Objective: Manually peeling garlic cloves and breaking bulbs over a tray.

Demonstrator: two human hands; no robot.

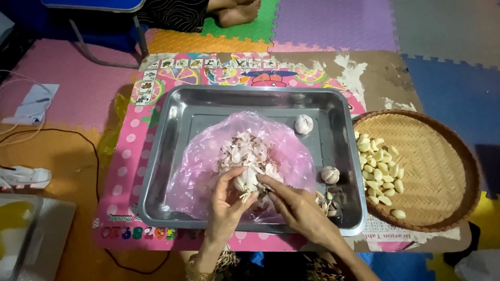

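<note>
A low table with a worn, colourful printed top (130, 171) lies under both hands, on foam floor mats (333, 23). On it, around and beyond the hands, sits a rectangular steel tray (172, 119), its long axis running left to right across the person's front. To the right of the right hand, just beside the tray's right rim, rests a round woven basket (437, 156) with a heap of peeled cloves (380, 169) along its near-left side.

Inside the tray, directly beneath and ahead of the hands, spreads a crumpled pink plastic bag (291, 151) carrying a pile of papery skins (242, 148).

The left hand (226, 208) and right hand (299, 208) meet over the near half of the bag, fingers pinched together on one garlic bulb (247, 182), which sits between them, slightly nearer the left palm; the right fingertips press onto it from the right. Neither hand is spread wide.

Just right of the right hand lies a partly broken bulb (329, 175), with loose unpeeled cloves (330, 203) touching the wrist side. Farther ahead and right, a whole bulb (303, 124) sits apart. The right hand is nearer to all of these and to the basket.
</note>
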